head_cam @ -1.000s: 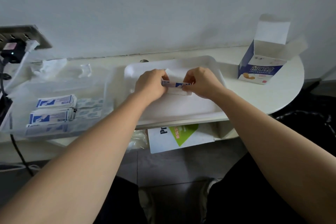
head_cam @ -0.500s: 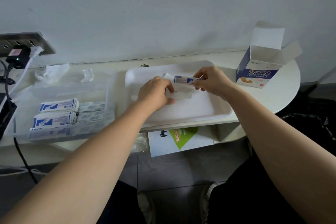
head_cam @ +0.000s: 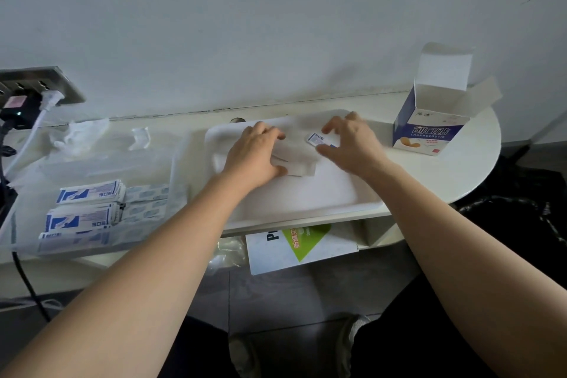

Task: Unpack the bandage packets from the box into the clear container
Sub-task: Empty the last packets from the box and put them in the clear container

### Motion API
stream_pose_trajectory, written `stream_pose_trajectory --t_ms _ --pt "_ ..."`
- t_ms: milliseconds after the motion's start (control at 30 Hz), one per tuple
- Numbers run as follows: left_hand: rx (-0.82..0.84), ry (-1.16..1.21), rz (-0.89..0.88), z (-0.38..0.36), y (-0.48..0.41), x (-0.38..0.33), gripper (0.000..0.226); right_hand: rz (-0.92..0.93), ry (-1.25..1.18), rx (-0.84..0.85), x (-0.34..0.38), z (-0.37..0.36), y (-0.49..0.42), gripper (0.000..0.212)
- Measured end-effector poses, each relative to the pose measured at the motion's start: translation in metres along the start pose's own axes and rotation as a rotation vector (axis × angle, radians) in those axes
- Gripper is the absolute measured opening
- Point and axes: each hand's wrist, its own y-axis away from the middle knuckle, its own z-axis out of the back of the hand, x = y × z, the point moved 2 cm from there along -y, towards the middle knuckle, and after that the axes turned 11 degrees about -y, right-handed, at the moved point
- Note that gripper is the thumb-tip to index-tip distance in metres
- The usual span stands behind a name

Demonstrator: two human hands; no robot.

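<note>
An open blue-and-white bandage box [head_cam: 429,132] stands at the right end of the white table. A white tray [head_cam: 306,204] lies in the middle. Over it my left hand [head_cam: 254,154] grips a folded white sheet [head_cam: 299,167], thumb on top. My right hand [head_cam: 352,144] holds one small blue-and-white bandage packet [head_cam: 319,139] between thumb and fingers, just right of the sheet. The clear container [head_cam: 101,159] sits at the left. Stacks of bandage packets [head_cam: 89,193] lie along its near side.
A wall socket [head_cam: 36,83] with plugs and cables is at the far left. Crumpled clear plastic [head_cam: 80,135] lies behind the container. A white and green booklet [head_cam: 294,244] sits on a shelf under the table. The wall runs close behind.
My right hand has drawn the packet out to the right, away from the sheet that my left hand keeps on the tray. The two hands have come apart.
</note>
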Motion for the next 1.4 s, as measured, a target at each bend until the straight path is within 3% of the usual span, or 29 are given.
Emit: stream_pose_trajectory --t_ms 100,200,433,633,933,1033,1133,1200,1400 --pt "0.121 -0.048 -0.089 0.003 -0.017 -0.006 0.082 0.012 -0.043 0.17 0.008 -0.012 0.001 0.048" --pt "0.219 -0.103 -0.111 0.002 -0.029 -0.009 0.083 0.005 0.004 0.249 0.011 -0.024 0.003 0.058" --pt "0.292 -0.106 -0.016 0.001 -0.032 -0.007 0.06 0.003 -0.048 0.285 0.013 -0.028 -0.001 0.061" --pt "0.291 -0.055 0.015 0.003 -0.029 -0.007 0.072 -0.002 -0.136 0.305 0.011 -0.03 0.0 0.053" --pt "0.363 -0.122 0.029 0.004 -0.028 -0.006 0.051 -0.026 -0.16 0.307 0.01 -0.033 -0.002 0.045" --pt "0.32 -0.025 0.069 0.005 -0.024 -0.006 0.039 0.002 -0.148 0.302 0.011 -0.033 -0.002 0.042" --pt "0.274 0.024 0.034 0.006 -0.017 -0.006 0.026 0.04 -0.201 0.293 0.014 -0.03 0.0 0.017" --pt "0.266 0.077 0.021 0.007 -0.012 -0.004 0.022 0.069 -0.213 0.262 0.017 -0.027 0.002 0.011" --pt "0.502 0.67 0.162 0.023 0.013 -0.002 0.035 0.281 -0.148 0.122 0.03 -0.018 0.009 0.018"
